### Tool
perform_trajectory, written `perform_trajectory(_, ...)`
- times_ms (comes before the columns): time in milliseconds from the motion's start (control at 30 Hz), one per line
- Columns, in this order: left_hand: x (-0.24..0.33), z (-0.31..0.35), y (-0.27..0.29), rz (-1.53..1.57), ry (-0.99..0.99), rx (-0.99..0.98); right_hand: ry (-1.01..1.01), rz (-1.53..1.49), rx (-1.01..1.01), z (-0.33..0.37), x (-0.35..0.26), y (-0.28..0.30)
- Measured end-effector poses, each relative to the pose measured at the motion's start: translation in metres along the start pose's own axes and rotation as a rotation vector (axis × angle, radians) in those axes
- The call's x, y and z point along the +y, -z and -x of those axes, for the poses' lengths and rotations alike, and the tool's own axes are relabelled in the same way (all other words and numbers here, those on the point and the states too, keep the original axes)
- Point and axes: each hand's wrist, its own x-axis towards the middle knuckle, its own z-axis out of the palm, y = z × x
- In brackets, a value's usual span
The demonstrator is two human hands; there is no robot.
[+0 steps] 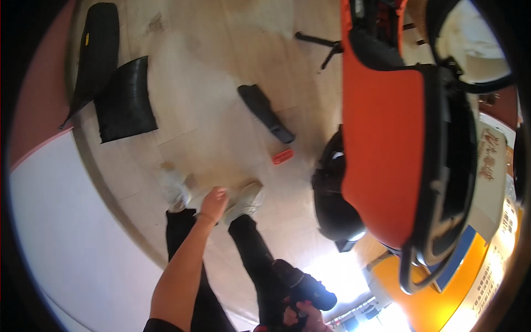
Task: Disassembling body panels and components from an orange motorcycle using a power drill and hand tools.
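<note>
Below the orange scooter body (381, 144), right hand (301, 316) grips black cylindrical tool (307, 288); left hand (214, 203) hangs loosely curled, empty. Steady the tool before approaching.

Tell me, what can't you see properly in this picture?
Head view:
- Right hand: cut off by the lower edge; it grips a black tool, whose kind is unclear.
- Left hand: fingers blurred, open or shut unclear.
- Orange scooter: top and right side run past the rim.
- Small red thing on the floor: too small to tell.
</note>
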Motion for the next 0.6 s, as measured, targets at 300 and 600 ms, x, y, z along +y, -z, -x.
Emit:
perform_trajectory(300, -0.089, -0.014, 0.039, -0.269, -0.067, -0.182, 0.007, -0.024, -0.052, -0.174, -0.006, -0.068)
perform_trajectory(600, -0.053, -0.091, 0.111, 0.086, 0.158, -0.125, 0.081, 0.156, -0.122, -0.392, -0.033, -0.114)
